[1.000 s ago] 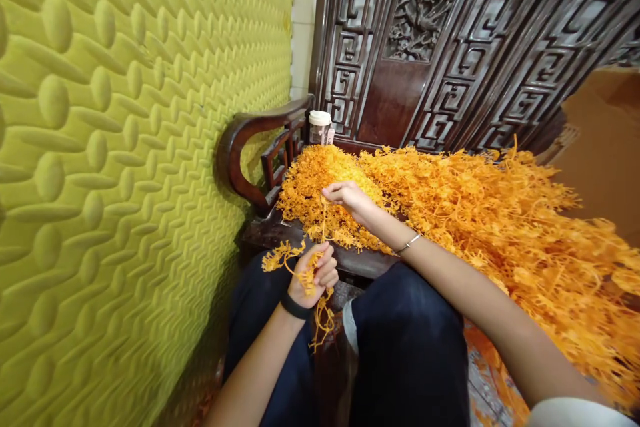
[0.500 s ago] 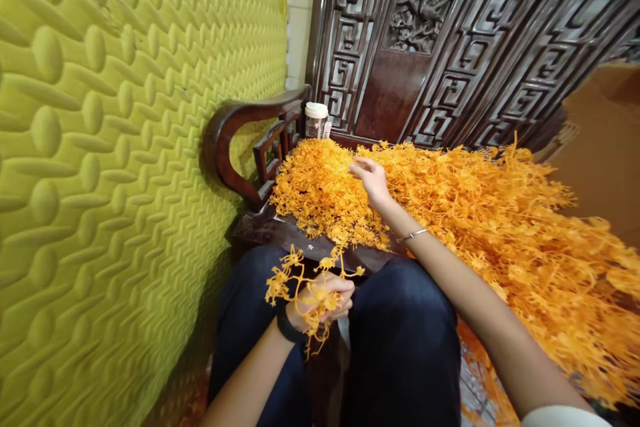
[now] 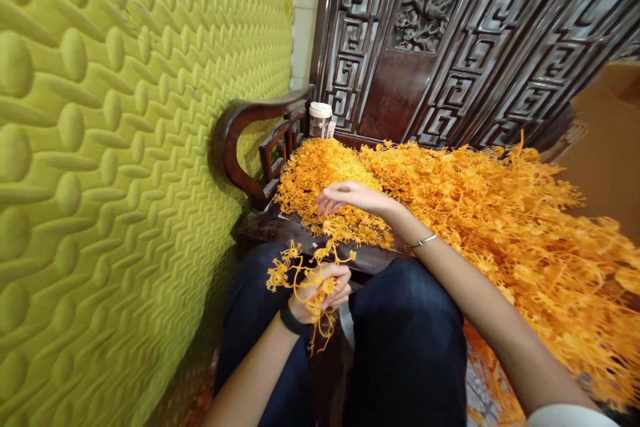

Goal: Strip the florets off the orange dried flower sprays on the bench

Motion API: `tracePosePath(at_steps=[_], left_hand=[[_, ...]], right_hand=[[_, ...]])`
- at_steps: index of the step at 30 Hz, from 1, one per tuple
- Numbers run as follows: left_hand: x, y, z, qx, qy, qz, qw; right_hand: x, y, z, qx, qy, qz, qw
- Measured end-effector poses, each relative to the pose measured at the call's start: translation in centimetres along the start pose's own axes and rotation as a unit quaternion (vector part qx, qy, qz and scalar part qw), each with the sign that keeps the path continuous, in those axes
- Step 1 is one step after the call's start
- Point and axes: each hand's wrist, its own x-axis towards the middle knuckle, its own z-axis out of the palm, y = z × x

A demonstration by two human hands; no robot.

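Note:
My left hand (image 3: pixel 320 290) is closed round a branched orange plastic sprig (image 3: pixel 300 273), held above my lap between my knees. My right hand (image 3: pixel 350 197) hovers over the near left part of a big heap of the same orange pieces (image 3: pixel 475 213) on a dark wooden bench (image 3: pixel 280 227). Its fingers are loosely spread and point left, with nothing visibly in them. A thin bangle (image 3: pixel 423 241) circles my right wrist and a black band (image 3: pixel 293 321) my left.
A padded yellow-green wall (image 3: pixel 125 147) runs along the left. The bench's curved armrest (image 3: pixel 245 127) and carved backrest (image 3: pixel 450 33) close the back. A small jar with a white lid (image 3: pixel 320 119) stands in the bench corner. A brown cardboard surface (image 3: pixel 610 147) lies at the right.
My right hand let go near the sprig, reached out over the heap, then drew back toward the near left edge. My left hand dropped slightly with the sprig.

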Motion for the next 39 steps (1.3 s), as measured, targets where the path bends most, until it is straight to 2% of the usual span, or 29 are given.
tracePosePath(at_steps=[2,3,5,10,13,17,22,26,35,39], left_hand=[[0.0,0.0,-0.2,-0.025,-0.004,0.009,1.000],[0.0,0.0,-0.3,-0.039,-0.003,0.016,0.999],[0.0,0.0,-0.5,-0.063,-0.004,0.027,0.998],[-0.1,0.1,-0.7,-0.091,-0.003,0.027,0.996],[-0.1,0.5,-0.9,-0.124,0.008,0.045,0.991],[0.0,1.1,-1.4,-0.164,0.014,0.074,0.984],[0.2,1.6,-1.7,-0.187,0.011,0.098,0.977],[0.2,2.1,-1.9,-0.190,0.015,0.104,0.976],[0.3,2.4,-1.9,-0.168,0.047,0.103,0.979],[0.3,2.9,-2.0,-0.151,0.040,0.112,0.981]], right_hand=[[-0.4,-0.5,0.5,-0.032,-0.152,0.004,0.988],[-0.4,-0.6,0.7,-0.047,-0.192,0.007,0.980],[-0.4,-0.6,0.8,-0.055,-0.200,0.006,0.978],[0.1,0.1,0.4,0.030,-0.058,-0.025,0.998],[0.4,0.5,0.5,0.059,0.034,-0.007,0.998],[1.0,0.4,1.7,0.078,0.168,0.010,0.983],[1.8,0.0,3.2,0.098,0.294,0.015,0.951],[2.3,0.1,4.1,0.118,0.346,-0.025,0.930],[2.8,0.0,4.6,0.103,0.409,-0.001,0.907],[3.0,-0.3,5.5,0.102,0.447,-0.029,0.888]])
